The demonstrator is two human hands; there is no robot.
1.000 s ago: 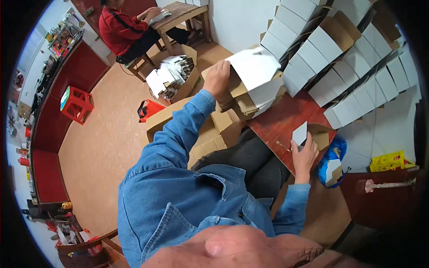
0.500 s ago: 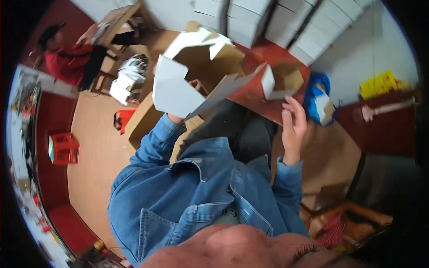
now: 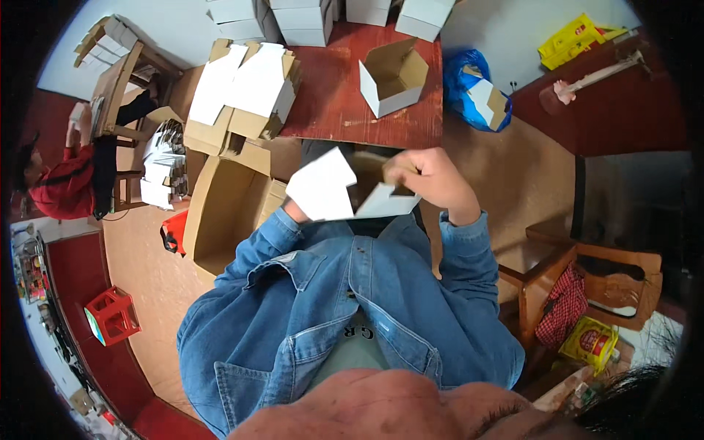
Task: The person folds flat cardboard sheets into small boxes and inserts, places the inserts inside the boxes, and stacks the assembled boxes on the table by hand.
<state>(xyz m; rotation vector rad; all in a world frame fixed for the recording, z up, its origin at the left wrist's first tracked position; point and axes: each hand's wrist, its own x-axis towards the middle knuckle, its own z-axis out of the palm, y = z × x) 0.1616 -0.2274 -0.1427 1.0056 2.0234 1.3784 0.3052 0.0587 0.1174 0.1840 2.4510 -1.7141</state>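
A partly folded cardboard box (image 3: pixel 320 185), white outside and brown inside, is held over my lap. My left hand (image 3: pixel 295 211) grips its left side, most of the fingers hidden behind the white panel. At the opposite side my right hand (image 3: pixel 437 182) has its fingers curled at a raised flap. Beyond them an open six-sided cardboard box (image 3: pixel 391 101) stands at the right front of the red table (image 3: pixel 323 92). Flat, unfolded cardboard blanks (image 3: pixel 238 84) lie piled at the table's left.
Finished-looking white boxes (image 3: pixel 304 26) are stacked along the table's back. A large brown carton (image 3: pixel 220 213) stands at my left, and a blue plastic bag (image 3: pixel 458 77) hangs right of the table. A person in red (image 3: pixel 64 187) sits far left. A wooden chair (image 3: pixel 543 271) is at my right.
The box has come down and nearer to my lap. My right hand has moved from beside the six-sided box to the held box's flap. My view has shifted, showing more of the table.
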